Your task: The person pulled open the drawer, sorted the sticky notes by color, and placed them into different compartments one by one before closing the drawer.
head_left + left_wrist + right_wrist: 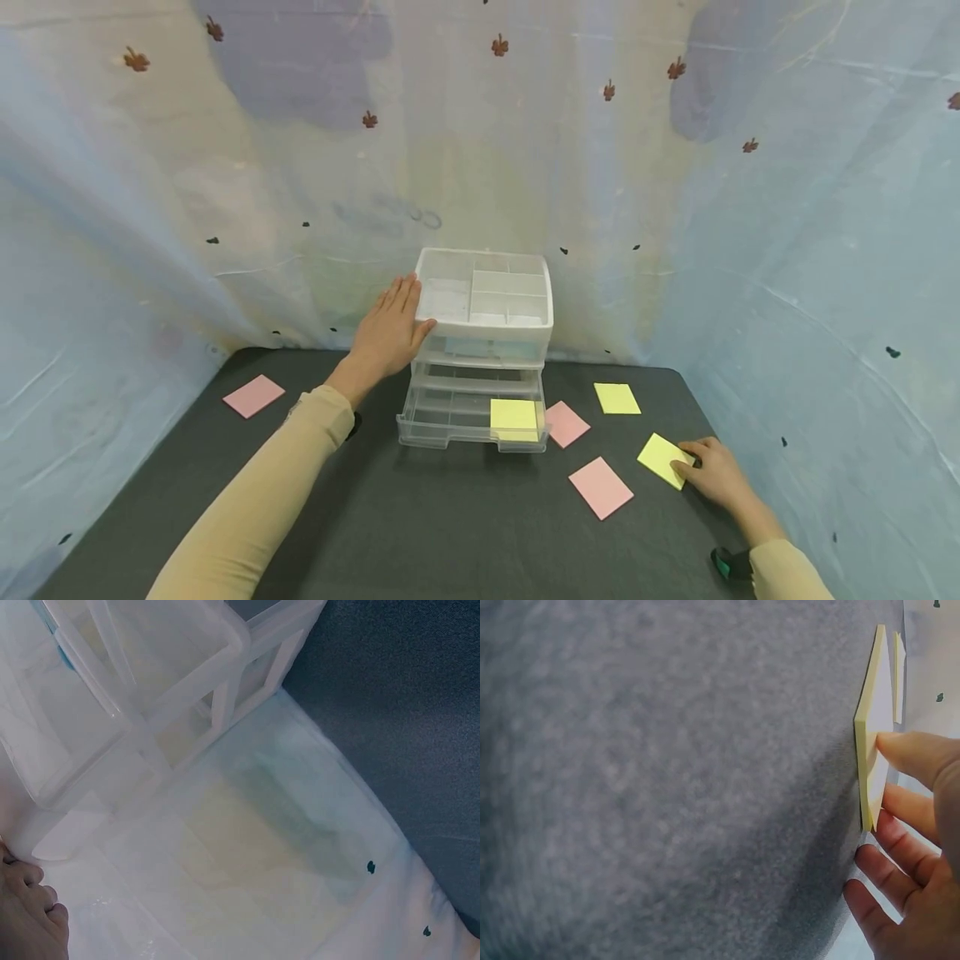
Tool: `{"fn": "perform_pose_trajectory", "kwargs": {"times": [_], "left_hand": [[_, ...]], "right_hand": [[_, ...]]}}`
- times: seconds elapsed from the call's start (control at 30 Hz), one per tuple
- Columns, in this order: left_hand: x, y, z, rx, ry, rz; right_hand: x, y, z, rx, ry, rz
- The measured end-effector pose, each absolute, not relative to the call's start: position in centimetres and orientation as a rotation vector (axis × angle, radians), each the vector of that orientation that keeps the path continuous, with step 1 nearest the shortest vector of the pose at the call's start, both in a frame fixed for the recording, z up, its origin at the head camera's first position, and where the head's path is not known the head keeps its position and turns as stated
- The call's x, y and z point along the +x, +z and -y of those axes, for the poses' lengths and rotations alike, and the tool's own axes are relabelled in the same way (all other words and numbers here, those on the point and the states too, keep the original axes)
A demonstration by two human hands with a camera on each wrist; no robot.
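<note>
Right hand (716,473) pinches the yellow pad (660,458) edge!
I see the left hand (385,335), fingers (395,295) straight, against the drawer unit (483,332), likely steadying it.

The head camera looks from behind and above the fingers of both hands, forward and down, and it is the farthest one. The left wrist camera is close to the left hand (386,333); its picture is tilted, with the fingers at the lower left edge. It shares with the head view the drawer unit (483,331) beside these fingers. The right wrist camera looks low across the table (420,533), very near the right hand (716,475); it shares with the head view the yellow pad (660,458) at these fingertips.
</note>
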State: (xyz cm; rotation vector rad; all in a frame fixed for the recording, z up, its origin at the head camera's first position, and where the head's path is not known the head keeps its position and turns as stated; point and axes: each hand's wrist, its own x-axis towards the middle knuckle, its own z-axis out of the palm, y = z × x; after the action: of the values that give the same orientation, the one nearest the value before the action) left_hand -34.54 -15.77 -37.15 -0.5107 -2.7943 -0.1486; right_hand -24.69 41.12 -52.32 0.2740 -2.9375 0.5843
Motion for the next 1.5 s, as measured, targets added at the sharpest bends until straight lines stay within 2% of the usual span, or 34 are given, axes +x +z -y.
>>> {"fn": "perform_pose_trajectory", "kwargs": {"times": [0.47, 1.5], "left_hand": [[-34.4, -37.1, 15.6, -0.504, -0.130, 2.790], [-34.6, -37.3, 15.6, -0.509, -0.142, 2.761]], "right_hand": [[-25.0, -52.7, -41.4, 0.224, 0.694, 2.931], [-23.9, -52.0, -39.6, -0.146, 1.085, 2.821]]}}
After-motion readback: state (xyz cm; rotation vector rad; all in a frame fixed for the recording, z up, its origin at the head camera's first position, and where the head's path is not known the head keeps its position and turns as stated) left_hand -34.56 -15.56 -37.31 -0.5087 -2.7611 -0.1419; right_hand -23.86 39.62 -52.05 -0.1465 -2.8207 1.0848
